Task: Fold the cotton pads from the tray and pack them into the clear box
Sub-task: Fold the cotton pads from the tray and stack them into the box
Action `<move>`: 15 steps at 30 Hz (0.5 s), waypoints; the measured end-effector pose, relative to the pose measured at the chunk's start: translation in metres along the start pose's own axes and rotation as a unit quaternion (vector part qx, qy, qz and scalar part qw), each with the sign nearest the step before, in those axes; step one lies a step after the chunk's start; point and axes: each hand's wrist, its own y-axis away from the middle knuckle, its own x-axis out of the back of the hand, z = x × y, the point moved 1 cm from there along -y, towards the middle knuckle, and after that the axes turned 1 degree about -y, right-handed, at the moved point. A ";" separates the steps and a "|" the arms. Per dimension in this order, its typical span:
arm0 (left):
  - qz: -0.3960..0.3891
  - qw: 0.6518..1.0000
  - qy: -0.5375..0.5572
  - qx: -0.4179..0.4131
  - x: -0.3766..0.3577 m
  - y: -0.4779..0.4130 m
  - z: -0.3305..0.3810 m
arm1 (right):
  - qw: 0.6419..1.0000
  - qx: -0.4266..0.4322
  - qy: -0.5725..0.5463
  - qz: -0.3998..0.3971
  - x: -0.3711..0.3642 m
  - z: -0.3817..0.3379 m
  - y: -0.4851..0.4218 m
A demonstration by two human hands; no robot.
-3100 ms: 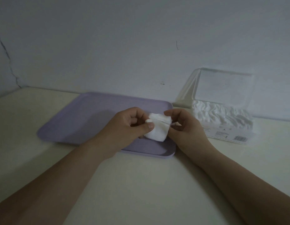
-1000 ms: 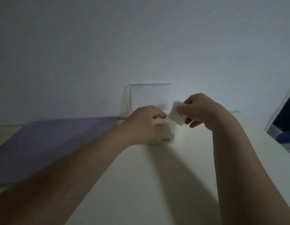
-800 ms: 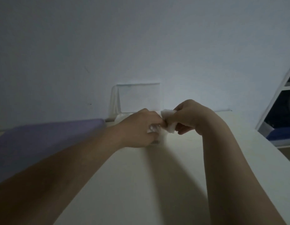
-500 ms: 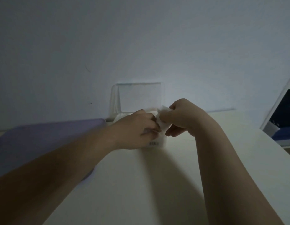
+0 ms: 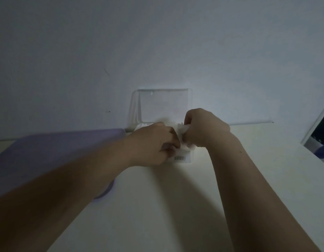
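Observation:
The clear box (image 5: pixel 183 158) stands on the table by the wall, its lid (image 5: pixel 163 104) raised behind it. White cotton pads fill it, mostly hidden by my hands. My right hand (image 5: pixel 204 129) pinches a folded white cotton pad (image 5: pixel 183 128) and presses it down into the box's right part. My left hand (image 5: pixel 154 144) rests on the box's front left, fingers bent over the packed pads. The lilac tray (image 5: pixel 57 151) lies to the left, and no pads show on its visible part.
The white wall rises right behind the box. A dark opening with a white frame (image 5: pixel 319 128) and something blue sits at the far right. Pale tabletop (image 5: pixel 166 206) spreads in front of the box between my forearms.
The folding happened over the tray; since then both hands went right to the box. In the last second my right hand lowered the folded pad into the box while my left stayed on it.

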 end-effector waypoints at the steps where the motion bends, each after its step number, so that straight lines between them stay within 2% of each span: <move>1: -0.008 1.000 -0.001 0.000 0.000 -0.002 0.000 | 1.000 0.002 0.012 0.010 -0.003 -0.003 0.000; 4: -0.027 1.000 -0.005 0.003 0.000 -0.007 0.001 | 0.999 0.009 0.028 0.029 -0.009 -0.006 -0.002; 9: 0.004 0.999 0.052 0.014 -0.004 -0.004 -0.004 | 0.999 0.036 -0.006 -0.014 -0.001 -0.002 -0.008; 15: 0.013 0.994 0.108 0.020 -0.004 -0.001 -0.008 | 0.999 0.023 0.036 0.002 -0.006 -0.011 -0.004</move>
